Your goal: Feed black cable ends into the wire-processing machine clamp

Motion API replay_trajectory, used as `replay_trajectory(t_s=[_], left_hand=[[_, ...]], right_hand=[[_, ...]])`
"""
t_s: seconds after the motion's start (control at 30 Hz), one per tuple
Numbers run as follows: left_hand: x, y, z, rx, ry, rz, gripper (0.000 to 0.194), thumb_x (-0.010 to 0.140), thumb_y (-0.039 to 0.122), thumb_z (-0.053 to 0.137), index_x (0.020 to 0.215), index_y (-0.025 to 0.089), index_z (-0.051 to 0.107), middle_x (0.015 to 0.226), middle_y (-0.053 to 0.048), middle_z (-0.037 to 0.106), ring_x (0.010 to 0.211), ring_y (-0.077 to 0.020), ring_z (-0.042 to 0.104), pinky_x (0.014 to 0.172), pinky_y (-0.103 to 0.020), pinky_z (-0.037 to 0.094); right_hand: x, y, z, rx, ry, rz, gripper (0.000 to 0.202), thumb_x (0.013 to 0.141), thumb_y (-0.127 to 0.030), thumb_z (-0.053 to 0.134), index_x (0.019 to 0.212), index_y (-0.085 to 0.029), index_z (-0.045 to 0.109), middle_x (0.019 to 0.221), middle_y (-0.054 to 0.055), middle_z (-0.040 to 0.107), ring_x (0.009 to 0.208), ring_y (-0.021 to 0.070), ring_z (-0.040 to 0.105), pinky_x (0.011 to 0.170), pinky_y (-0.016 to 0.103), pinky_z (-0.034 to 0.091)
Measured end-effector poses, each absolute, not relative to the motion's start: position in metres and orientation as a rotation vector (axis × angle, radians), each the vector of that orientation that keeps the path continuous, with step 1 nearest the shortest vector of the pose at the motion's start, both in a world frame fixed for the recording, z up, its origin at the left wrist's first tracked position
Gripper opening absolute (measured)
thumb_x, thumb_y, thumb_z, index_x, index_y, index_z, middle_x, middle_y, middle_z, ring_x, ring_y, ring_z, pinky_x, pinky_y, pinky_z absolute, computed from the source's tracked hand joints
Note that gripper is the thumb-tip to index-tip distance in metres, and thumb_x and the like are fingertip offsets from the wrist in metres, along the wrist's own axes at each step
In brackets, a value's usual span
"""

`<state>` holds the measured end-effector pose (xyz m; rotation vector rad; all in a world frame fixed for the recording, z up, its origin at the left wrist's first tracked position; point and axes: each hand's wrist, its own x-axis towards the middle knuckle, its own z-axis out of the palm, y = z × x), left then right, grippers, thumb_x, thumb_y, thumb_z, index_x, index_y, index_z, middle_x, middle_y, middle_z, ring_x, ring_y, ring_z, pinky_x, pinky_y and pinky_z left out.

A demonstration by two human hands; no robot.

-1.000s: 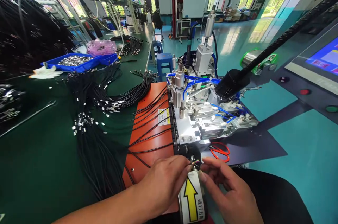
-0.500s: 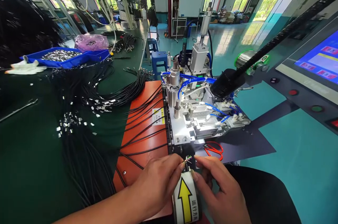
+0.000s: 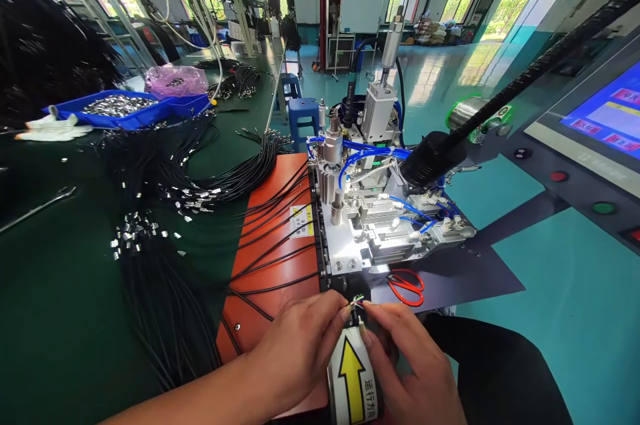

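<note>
Near the front of the machine, my left hand (image 3: 305,331) pinches a cable end between thumb and index finger. Thin coloured wires (image 3: 358,299) fan out from that end, white and green among them. My right hand (image 3: 413,351) is on the other side, its index fingertip at the wires and its thumb lower and apart from it. Whether a wire is caught by the right fingers is too small to make out. Below both hands lies a white plate with a yellow arrow (image 3: 353,378). Black cables (image 3: 280,255) run across the orange board (image 3: 270,195) into the machine's edge.
The metal machine (image 3: 385,211) with blue air hoses stands ahead. Red-handled scissors (image 3: 407,288) lie beside it. A screen panel (image 3: 607,118) is at right. Cable bundles (image 3: 165,311), a blue tray (image 3: 107,121) of small metal parts and a glove (image 3: 53,128) lie left.
My right index fingertip has moved left and up against the wires. My left hand keeps its pinch in about the same place. The view has shifted slightly.
</note>
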<state>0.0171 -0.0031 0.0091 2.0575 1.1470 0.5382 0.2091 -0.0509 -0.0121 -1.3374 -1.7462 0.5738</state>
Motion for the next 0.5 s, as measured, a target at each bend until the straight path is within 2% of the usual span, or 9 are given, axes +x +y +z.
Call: replay_trajectory(t_s=[0.27, 0.5], left_hand=[[0.014, -0.002, 0.011, 2.064, 1.101, 0.553, 0.022, 0.105, 0.029, 0.035, 0.102, 0.023, 0.056, 0.085, 0.000, 0.067, 0.074, -0.0150, 0.064, 0.063, -0.024, 0.043], [0.015, -0.001, 0.014, 2.073, 1.121, 0.521, 0.025, 0.106, 0.033, 0.032, 0.100, 0.023, 0.054, 0.082, 0.001, 0.066, 0.072, -0.0150, 0.065, 0.062, -0.024, 0.044]], right_hand=[[0.200, -0.039, -0.003, -1.324, -1.685, 0.576, 0.008, 0.097, -0.019, 0.056, 0.094, -0.021, 0.063, 0.082, 0.001, 0.063, 0.072, 0.0141, 0.062, 0.063, 0.024, 0.052], [0.198, -0.033, -0.001, -1.261, -1.702, 0.477, 0.010, 0.096, -0.014, 0.056, 0.091, -0.019, 0.063, 0.080, 0.002, 0.062, 0.072, 0.0135, 0.061, 0.065, 0.025, 0.049]])
